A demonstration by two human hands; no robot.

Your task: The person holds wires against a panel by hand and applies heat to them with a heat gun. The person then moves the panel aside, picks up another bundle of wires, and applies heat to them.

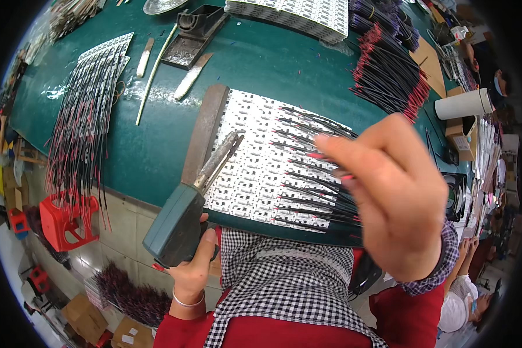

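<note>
My left hand [192, 272] is closed around the handle of a dark green soldering gun [175, 223]. Its metal tip points up and away, over the left side of a white sheet of small circuit boards [246, 159]. My right hand [397, 191], a little blurred, hovers over the sheet's right side with thumb and fingers pinched. Red wire ends show at the fingertips; how many wires the pinch holds is hidden. Rows of black wires [313, 190] lie across the right half of the sheet. A brown metal bar [206, 130] rests along the sheet's left edge.
Another wired sheet [90, 87] hangs over the left table edge above a red stool [69, 223]. Beyond are a metal tray [187, 49], a solder stick [156, 75] and stacked white boards [296, 14]. A wire bundle [388, 72] and white cup [463, 104] are at right.
</note>
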